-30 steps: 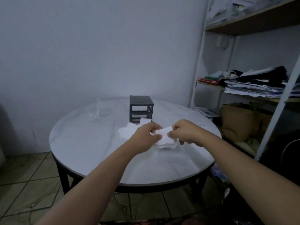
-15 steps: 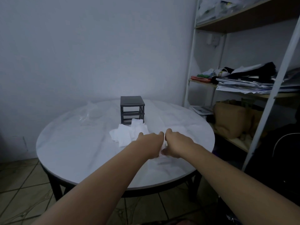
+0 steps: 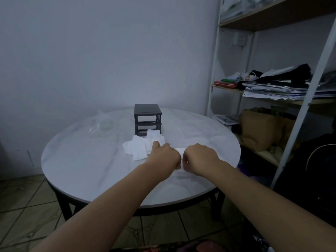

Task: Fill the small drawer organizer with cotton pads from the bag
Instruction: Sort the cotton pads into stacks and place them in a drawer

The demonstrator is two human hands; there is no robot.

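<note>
Together, left hand [image 3: 164, 155] and right hand [image 3: 200, 159] pinch one cotton pad [image 3: 179, 150] with curled fingers, near the drawer organizer [image 3: 147, 119].

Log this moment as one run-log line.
hands: left hand and right hand grip a cotton pad between them | pile of cotton pads: on table before drawer organizer | clear bag: left of organizer

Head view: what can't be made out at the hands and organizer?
Head view only:
- Cotton pads between left hand and right hand: knuckles hide most; count unclear.
- Drawer organizer: lowest opening partly covered by loose pads; interior too dark.
- Clear bag: blends into tabletop, contents unreadable.
</note>
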